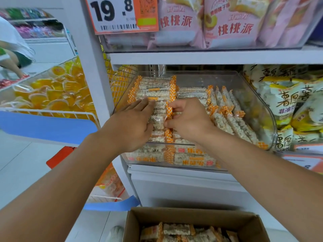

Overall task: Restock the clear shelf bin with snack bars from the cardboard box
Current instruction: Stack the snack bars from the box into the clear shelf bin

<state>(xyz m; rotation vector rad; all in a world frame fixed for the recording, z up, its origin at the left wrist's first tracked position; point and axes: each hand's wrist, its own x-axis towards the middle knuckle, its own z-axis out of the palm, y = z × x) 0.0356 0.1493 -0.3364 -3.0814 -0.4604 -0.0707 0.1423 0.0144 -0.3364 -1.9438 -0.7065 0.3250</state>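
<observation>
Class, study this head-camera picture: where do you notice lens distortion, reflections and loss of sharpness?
Head view: wide-angle bending curves the white shelf upright; the clear shelf bin front mirrors the snack bars; the cardboard box at the bottom edge and the jelly cups look soft; lighting is even, without hard shadows.

**Both hands in the bin, box below**

The left hand (134,123) and right hand (188,119) lie side by side on snack bars (157,119) inside the clear shelf bin (262,109) — more bars stacked beyond the fingertips and right of the right hand. Beneath the wrists stands the cardboard box (192,217); left of the left hand, a wire basket (52,112).
</observation>
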